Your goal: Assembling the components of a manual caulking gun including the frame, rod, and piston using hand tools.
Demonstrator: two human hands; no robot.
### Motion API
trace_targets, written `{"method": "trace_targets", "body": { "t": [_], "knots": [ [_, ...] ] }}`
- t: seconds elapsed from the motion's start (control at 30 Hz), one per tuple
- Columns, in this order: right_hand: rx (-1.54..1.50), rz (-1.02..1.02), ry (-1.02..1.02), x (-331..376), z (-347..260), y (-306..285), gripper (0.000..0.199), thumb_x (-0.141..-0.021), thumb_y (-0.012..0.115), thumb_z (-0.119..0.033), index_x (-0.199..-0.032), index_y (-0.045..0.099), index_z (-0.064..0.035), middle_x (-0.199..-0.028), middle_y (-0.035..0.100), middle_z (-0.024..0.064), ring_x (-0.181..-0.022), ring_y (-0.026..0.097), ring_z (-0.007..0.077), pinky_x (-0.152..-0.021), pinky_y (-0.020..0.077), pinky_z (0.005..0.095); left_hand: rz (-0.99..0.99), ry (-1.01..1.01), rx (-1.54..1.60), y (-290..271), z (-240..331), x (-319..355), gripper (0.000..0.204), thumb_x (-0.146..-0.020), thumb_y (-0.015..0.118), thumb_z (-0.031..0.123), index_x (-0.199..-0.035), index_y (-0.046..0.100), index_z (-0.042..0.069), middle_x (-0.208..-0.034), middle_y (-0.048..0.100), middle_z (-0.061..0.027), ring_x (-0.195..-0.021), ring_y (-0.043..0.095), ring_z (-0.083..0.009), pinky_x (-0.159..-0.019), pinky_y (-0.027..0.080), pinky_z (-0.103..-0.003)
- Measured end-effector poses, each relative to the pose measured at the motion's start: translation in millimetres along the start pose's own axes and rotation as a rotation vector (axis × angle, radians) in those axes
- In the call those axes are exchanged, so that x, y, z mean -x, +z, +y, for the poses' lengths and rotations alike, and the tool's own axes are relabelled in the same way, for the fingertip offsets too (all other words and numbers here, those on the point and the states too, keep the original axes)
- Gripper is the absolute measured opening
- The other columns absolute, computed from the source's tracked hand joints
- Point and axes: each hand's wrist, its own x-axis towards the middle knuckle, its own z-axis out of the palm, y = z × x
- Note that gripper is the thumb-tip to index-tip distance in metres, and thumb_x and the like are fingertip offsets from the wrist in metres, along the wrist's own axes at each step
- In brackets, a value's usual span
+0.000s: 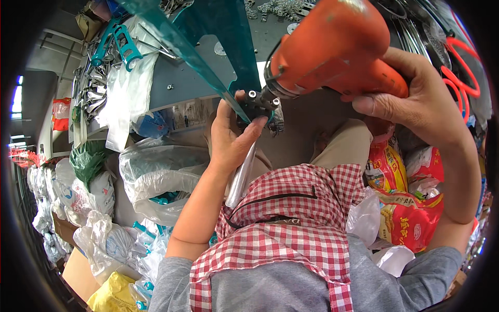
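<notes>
Right hand (416,104) clenched round orange plastic power drill (332,47), aiming chuck down at work. Left hand (231,138) grasps silver metal tube (240,179) against translucent teal plastic piece (208,47), steadying joint under bit, near grey workbench edge (176,88).

A cluttered workshop here: metal parts heaped on the grey workbench (176,83), plastic bags (156,177) of pieces piled around.

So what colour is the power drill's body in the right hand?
Orange, on the handheld power drill that the right hand grips; head view shows it best.
</notes>
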Motion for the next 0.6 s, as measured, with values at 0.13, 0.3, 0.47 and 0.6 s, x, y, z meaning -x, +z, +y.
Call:
{"method": "trace_targets", "body": {
  "t": [0.13,0.3,0.47,0.6],
  "knots": [
    [-0.293,-0.021,-0.232,2,-1,13,0.037,-0.072,0.073,-0.015,-0.100,0.056,0.0020,-0.072,0.060,0.0028,-0.054,0.056,0.0063,-0.047,0.0474,0.0194,0.004,0.014,-0.058,0,3,2,0.051,-0.074,0.065,-0.001,-0.118,0.040,0.003,-0.099,0.053,-0.0062,-0.088,0.052,-0.0108,-0.077,0.043,-0.024],
    [-0.131,0.036,0.021,-3,-29,17,0.035,-0.072,0.073,-0.015,-0.099,0.057,0.0001,-0.067,0.057,0.0009,-0.050,0.054,0.0053,-0.044,0.0458,0.0184,0.011,-0.076,0.023,2,11,2,0.049,-0.074,0.066,0.000,-0.116,0.041,0.002,-0.100,0.053,-0.0056,-0.089,0.052,-0.0115,-0.079,0.042,-0.025],
    [-0.008,-0.025,0.068,-15,-48,16,0.030,-0.074,0.070,-0.014,-0.098,0.058,-0.0003,-0.066,0.056,0.0007,-0.048,0.052,0.0032,-0.038,0.0414,0.0165,0.043,-0.045,-0.024,0,9,3,0.046,-0.073,0.068,0.003,-0.113,0.044,0.001,-0.099,0.055,-0.0056,-0.089,0.052,-0.0115,-0.080,0.042,-0.025],
    [0.033,-0.117,0.136,-13,-55,10,0.031,-0.070,0.070,-0.014,-0.096,0.058,-0.0011,-0.067,0.058,0.0035,-0.052,0.056,0.0099,-0.044,0.0443,0.0220,0.045,-0.057,-0.188,-4,4,2,0.051,-0.070,0.072,0.009,-0.112,0.045,0.000,-0.098,0.057,-0.0070,-0.089,0.053,-0.0144,-0.081,0.041,-0.026]
  ]
}}
